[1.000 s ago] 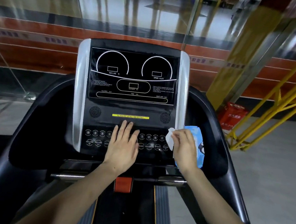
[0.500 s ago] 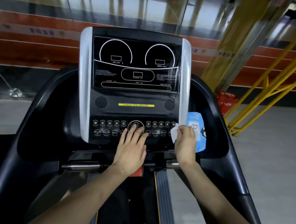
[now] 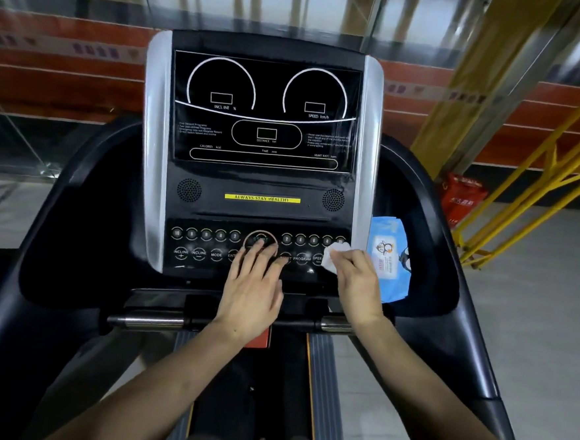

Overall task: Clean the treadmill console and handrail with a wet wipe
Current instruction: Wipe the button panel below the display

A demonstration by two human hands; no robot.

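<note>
The black treadmill console [image 3: 259, 190] with silver side strips fills the middle of the head view. My left hand [image 3: 254, 291] lies flat with straight fingers on the button panel, its fingertips by the round start button [image 3: 259, 239]. My right hand [image 3: 356, 286] pinches a crumpled white wet wipe [image 3: 334, 257] against the right end of the button row. A blue wet wipe pack [image 3: 389, 257] lies in the console's right tray, just right of that hand. The steel front handrail [image 3: 152, 322] runs below both wrists.
Curved black side rails [image 3: 461, 300] flank the console. The belt deck [image 3: 249, 388] runs beneath my arms. Yellow metal framing [image 3: 531, 188] and a red box [image 3: 461, 197] stand on the floor at the right. A glass wall lies behind.
My left hand slid down the button panel, uncovering the start button. My right hand stays at the panel's right end with the wipe. The camera tilted down slightly.
</note>
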